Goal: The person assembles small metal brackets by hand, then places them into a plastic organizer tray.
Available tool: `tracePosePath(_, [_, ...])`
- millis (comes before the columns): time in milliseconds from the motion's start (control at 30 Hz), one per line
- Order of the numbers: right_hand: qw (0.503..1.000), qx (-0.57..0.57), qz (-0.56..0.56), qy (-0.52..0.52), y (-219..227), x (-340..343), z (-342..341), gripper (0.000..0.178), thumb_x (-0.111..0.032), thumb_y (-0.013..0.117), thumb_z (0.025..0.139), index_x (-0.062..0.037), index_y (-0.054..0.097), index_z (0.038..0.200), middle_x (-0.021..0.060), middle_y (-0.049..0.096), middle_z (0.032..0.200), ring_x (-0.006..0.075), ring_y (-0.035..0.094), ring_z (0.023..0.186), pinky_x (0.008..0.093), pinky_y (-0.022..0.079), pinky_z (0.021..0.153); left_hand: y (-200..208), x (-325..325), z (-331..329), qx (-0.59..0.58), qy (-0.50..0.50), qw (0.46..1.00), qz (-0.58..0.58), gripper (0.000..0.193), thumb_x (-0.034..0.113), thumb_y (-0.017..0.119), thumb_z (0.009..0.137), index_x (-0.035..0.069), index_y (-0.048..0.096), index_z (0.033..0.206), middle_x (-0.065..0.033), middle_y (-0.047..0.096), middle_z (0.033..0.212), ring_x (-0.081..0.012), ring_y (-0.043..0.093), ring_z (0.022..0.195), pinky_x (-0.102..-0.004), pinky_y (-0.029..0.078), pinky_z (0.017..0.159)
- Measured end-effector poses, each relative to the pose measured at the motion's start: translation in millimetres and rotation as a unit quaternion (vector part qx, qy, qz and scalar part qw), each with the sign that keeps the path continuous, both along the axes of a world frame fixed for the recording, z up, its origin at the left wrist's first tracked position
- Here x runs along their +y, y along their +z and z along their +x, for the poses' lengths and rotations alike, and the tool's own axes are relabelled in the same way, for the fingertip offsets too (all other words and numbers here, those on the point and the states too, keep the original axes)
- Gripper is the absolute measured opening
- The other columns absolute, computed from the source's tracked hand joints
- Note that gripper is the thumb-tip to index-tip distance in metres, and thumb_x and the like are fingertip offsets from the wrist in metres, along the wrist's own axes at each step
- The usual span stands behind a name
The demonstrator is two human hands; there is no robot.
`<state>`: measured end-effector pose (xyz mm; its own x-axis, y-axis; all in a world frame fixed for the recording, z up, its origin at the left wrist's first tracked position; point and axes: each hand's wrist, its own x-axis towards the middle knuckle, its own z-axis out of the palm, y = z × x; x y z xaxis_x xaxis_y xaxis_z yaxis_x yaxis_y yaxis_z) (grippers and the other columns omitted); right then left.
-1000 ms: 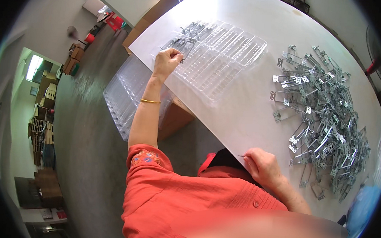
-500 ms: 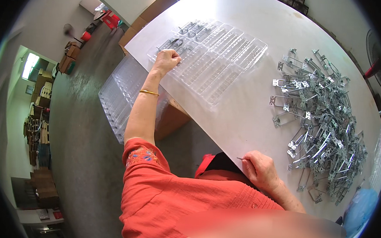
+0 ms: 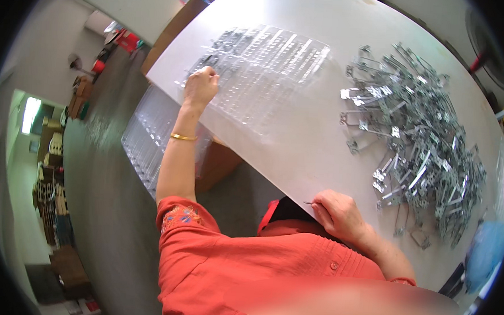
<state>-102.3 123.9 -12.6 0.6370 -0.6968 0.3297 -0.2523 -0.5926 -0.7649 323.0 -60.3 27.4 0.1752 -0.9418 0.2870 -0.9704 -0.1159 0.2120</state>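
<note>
- In the head view, my right hand (image 3: 338, 212) pinches a thin dark rod (image 3: 308, 202) between thumb and fingers, its tip poking out at the near table edge.
- My left hand (image 3: 201, 87) has its fingers drawn together over the left part of a clear plastic tray (image 3: 254, 113); I cannot tell whether anything sits between the fingertips.
- The tray lies flat on the white table (image 3: 297, 160), metal brackets (image 3: 228, 37) in slots at its far left.
- Right of the tray, well apart, the loose bracket pile (image 3: 420, 146) lies tangled.
- I judge each bracket light, stiff and smooth, likely to snag on its neighbours; a long side arm, pinched away from the end plates, seems the best hold.
- The tray looks thin and flexible, so I would take it by its rim, with both hands once loaded.
</note>
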Motion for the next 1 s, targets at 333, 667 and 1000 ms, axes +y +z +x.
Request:
tracePosePath(333, [0.998, -0.055, -0.031, -0.001, -9.0, 2.4, 0.6, 0.01, -0.008, 0.064, 0.088, -0.0032, 0.056, 0.087, 0.0115, 0.058, 0.076, 0.0323, 0.061, 0.07, 0.0401, 0.05, 0.063, 12.8, 47.3, -142.1, 0.115, -0.247, 0.955, -0.114, 0.006, 0.007, 0.066, 0.089, 0.002, 0.067, 0.091, -0.0127, 0.067, 0.085, -0.0288, 0.066, 0.072, -0.036, 0.053, 0.065])
tracePosePath(667, [0.998, -0.036, -0.053, 0.011, -6.3, 8.4, -3.5, 0.014, -0.016, 0.063, 0.089, -0.0039, 0.056, 0.087, 0.0122, 0.06, 0.078, 0.0344, 0.063, 0.07, 0.043, 0.053, 0.063, -12.7, 47.1, -260.3, 0.196, -0.371, 0.904, -0.081, 0.01, 0.006, 0.07, 0.085, 0.004, 0.067, 0.095, -0.0119, 0.066, 0.091, -0.032, 0.065, 0.082, -0.0394, 0.052, 0.072])
tracePosePath(1000, [0.996, -0.052, -0.058, 0.047, -21.4, 11.8, -3.6, 0.014, -0.016, 0.063, 0.086, -0.005, 0.055, 0.085, 0.0097, 0.059, 0.077, 0.031, 0.063, 0.069, 0.0414, 0.052, 0.061, -16.1, -15.7, -318.2, 0.153, -0.378, 0.908, -0.101, 0.023, 0.016, 0.067, 0.089, 0.003, 0.068, 0.109, -0.0158, 0.067, 0.106, -0.0298, 0.066, 0.098, -0.0384, 0.051, 0.085])
